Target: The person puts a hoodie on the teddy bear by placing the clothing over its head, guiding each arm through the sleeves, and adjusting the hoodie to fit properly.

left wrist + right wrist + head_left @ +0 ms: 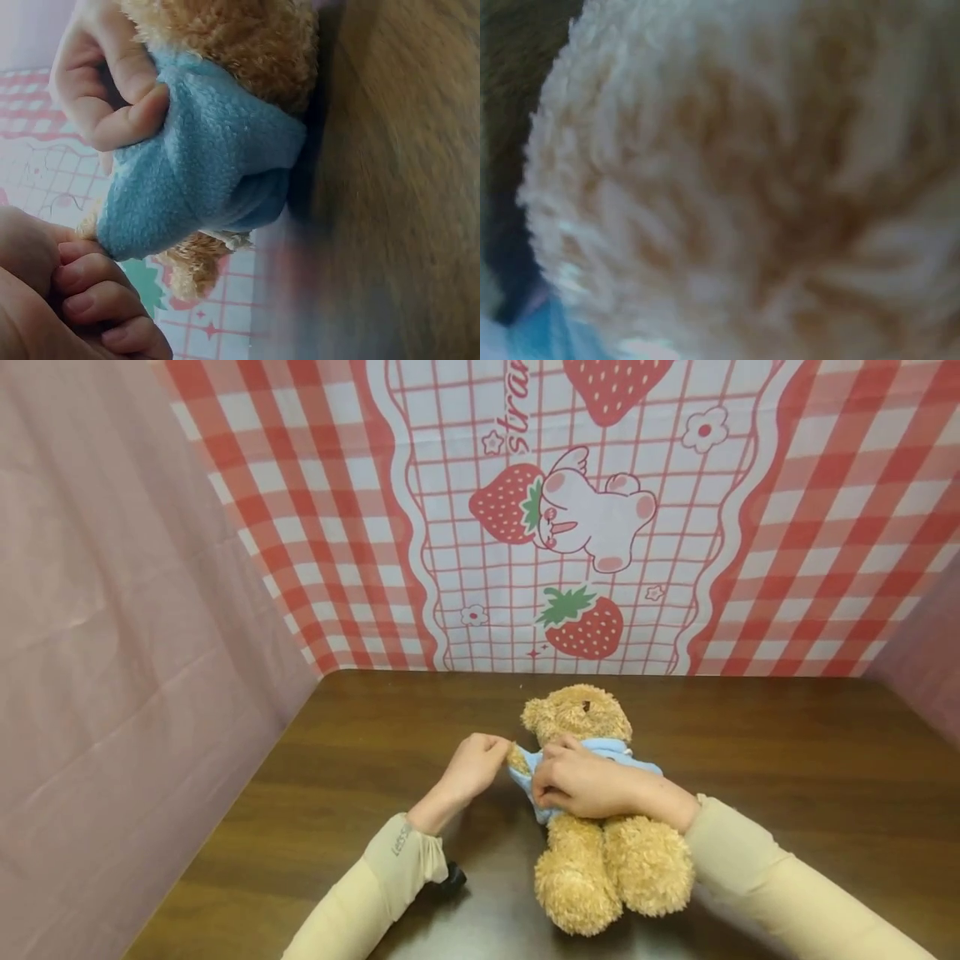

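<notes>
A tan plush bear (576,868) lies on its back, head away, wearing a light blue fleece top (609,747). At the left of the bear, my left hand (471,768) pinches the end of its arm (517,760), which pokes out of the sleeve. My right hand (585,781) reaches across the bear's body and, in the left wrist view, pinches the blue fabric (202,142) between thumb and curled fingers. Tan fur (705,165) fills most of the right wrist view, hiding the right hand there.
The bear lies on a dark brown wooden table (360,727). Behind it hangs a red-and-white checked cloth (337,527) with strawberry prints, and a pink curtain (135,610) hangs at the left. A small black object (453,878) shows beside the left sleeve.
</notes>
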A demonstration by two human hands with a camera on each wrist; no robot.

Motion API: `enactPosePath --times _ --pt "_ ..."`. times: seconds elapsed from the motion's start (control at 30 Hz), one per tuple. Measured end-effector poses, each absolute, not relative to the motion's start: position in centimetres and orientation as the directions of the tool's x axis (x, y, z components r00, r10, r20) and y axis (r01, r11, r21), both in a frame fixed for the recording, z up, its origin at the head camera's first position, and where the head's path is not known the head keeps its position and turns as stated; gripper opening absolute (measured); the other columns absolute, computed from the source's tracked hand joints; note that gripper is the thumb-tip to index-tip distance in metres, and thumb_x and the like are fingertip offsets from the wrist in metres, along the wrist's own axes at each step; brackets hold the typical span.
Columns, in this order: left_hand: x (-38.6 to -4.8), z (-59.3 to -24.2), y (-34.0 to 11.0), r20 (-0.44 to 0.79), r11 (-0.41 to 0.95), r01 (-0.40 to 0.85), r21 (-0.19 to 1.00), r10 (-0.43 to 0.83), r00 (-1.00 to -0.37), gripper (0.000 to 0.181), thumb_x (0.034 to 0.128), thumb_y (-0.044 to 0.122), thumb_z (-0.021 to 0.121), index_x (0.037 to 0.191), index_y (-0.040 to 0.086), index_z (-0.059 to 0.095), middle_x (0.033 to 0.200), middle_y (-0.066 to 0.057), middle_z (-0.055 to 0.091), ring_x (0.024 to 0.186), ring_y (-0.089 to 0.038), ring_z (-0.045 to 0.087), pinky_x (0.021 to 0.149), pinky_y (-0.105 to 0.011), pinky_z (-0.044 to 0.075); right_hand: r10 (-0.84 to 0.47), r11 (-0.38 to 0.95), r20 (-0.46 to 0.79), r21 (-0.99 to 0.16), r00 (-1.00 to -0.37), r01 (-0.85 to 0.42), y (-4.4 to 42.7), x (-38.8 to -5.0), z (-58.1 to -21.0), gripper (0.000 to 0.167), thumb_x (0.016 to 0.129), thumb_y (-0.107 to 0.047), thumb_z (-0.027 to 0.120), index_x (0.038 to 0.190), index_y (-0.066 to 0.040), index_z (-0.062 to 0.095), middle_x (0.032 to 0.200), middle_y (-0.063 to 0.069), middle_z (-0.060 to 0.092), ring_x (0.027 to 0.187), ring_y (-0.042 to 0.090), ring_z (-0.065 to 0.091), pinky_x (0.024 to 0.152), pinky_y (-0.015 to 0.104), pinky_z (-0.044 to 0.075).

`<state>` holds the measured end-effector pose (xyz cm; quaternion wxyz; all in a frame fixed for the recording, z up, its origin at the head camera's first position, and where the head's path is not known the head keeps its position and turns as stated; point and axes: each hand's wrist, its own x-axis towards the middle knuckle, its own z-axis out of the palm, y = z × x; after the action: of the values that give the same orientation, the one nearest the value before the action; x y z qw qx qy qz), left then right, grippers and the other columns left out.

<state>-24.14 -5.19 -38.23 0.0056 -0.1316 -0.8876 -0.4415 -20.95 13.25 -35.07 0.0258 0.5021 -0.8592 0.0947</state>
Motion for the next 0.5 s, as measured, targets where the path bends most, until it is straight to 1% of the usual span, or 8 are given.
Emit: enactPosePath --times 0.1,0.17,0.23,0.3,0.37,0.43,0.5 --pt "-24.2 -38.0 -5.2 0.133 0.595 0.264 0.759 0.256 -0.957 0.038 0.0839 0.020 0.046 0.048 0.017 0.033 0.045 0.006 0.027 0.044 -0.011 0.026 0.044 -0.024 0.024 -0.858 0.496 0.095 -0.105 -0.505 -0.862 13.0 -20.9 -34.7 0.021 0.084 -0.015 0.062 0.066 -0.024 0.056 0.063 -0.018 0.048 0.068 0.005 0.034 0.080 0.033 0.026" --pt "-24.5 -38.0 -5.2 0.127 0.585 0.271 0.764 0.276 -0.953 0.039 0.0847 0.020 0.045 0.048 0.017 0.033 0.045 0.006 0.026 0.043 -0.010 0.025 0.044 -0.023 0.023 -0.858 0.505 0.064 -0.078 -0.510 -0.859 12.9 -21.0 -34.4 0.023 0.083 -0.015 0.062 0.064 -0.024 0.055 0.062 -0.018 0.047 0.066 0.006 0.034 0.079 0.034 0.026" --pt "-24.8 -38.0 -5.3 0.132 0.579 0.288 0.763 0.297 -0.946 0.039 0.0862 0.021 0.045 0.049 0.017 0.034 0.045 0.007 0.026 0.043 -0.009 0.025 0.044 -0.023 0.023 -0.855 0.511 0.059 -0.080 -0.515 -0.856 12.8 -21.3 -34.4 0.022 0.083 -0.015 0.061 0.064 -0.024 0.056 0.063 -0.018 0.048 0.066 0.006 0.035 0.078 0.034 0.026" --pt "-25.0 -38.0 -5.5 0.166 0.583 0.341 0.737 0.333 -0.928 0.038 0.0873 0.021 0.045 0.051 0.017 0.035 0.047 0.007 0.028 0.045 -0.008 0.026 0.044 -0.022 0.024 -0.841 0.518 0.103 -0.126 -0.531 -0.846 12.8 -21.6 -34.6 0.019 0.084 -0.016 0.062 0.068 -0.024 0.058 0.066 -0.018 0.051 0.069 0.006 0.036 0.079 0.035 0.027" --pt "-24.9 -37.8 -5.8 0.209 0.605 0.421 0.675 0.390 -0.897 0.038 0.0896 0.020 0.045 0.053 0.016 0.036 0.049 0.007 0.029 0.046 -0.008 0.027 0.045 -0.022 0.025 -0.808 0.531 0.178 -0.194 -0.561 -0.825 12.8 -21.9 -35.1 0.015 0.085 -0.016 0.061 0.073 -0.023 0.060 0.070 -0.018 0.052 0.071 0.005 0.039 0.080 0.035 0.028" --pt "-24.6 -37.4 -6.0 0.249 0.630 0.514 0.582 0.464 -0.850 0.037 0.0926 0.021 0.043 0.056 0.015 0.038 0.051 0.006 0.030 0.046 -0.007 0.028 0.046 -0.020 0.026 -0.754 0.532 0.279 -0.272 -0.594 -0.802 12.8 -22.2 -35.6 0.010 0.087 -0.013 0.059 0.079 -0.019 0.061 0.075 -0.014 0.054 0.074 0.005 0.043 0.080 0.033 0.033" --pt "-24.0 -36.9 -6.1 0.283 0.645 0.605 0.467 0.539 -0.793 0.038 0.0950 0.021 0.042 0.058 0.016 0.039 0.051 0.006 0.031 0.045 -0.006 0.029 0.047 -0.019 0.026 -0.692 0.536 0.365 -0.317 -0.623 -0.782 12.8 -22.5 -35.9 0.006 0.088 -0.009 0.057 0.087 -0.015 0.059 0.082 -0.008 0.055 0.076 0.006 0.048 0.077 0.030 0.040"
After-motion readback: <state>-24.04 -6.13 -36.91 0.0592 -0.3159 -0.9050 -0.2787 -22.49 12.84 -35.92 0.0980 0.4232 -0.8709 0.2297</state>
